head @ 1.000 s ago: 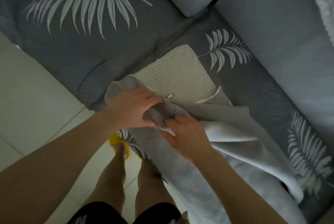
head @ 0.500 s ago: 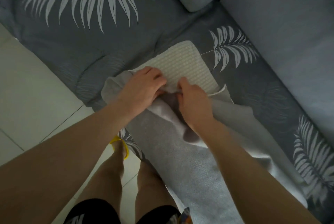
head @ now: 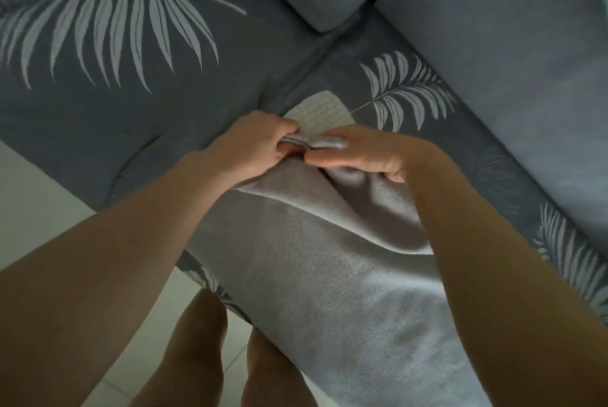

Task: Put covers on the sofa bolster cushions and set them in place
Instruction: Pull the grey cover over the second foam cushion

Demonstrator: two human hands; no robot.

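Head view: the bolster cushion point(head: 320, 114) lies on the leaf-print sofa seat point(head: 108, 104) with its long axis running from the person's legs toward the sofa corner, and only its pale ribbed far end shows beyond the grey cover point(head: 316, 262) that sheathes the rest. The left hand point(head: 253, 143) and the right hand point(head: 358, 151) sit side by side at the cover's open edge, each with fingers curled round the bunched hem, directly short of that exposed end. The uncovered part therefore lies straight ahead of both grips along the axis, both hands about equally near, so the remaining pull likely runs away from the body.
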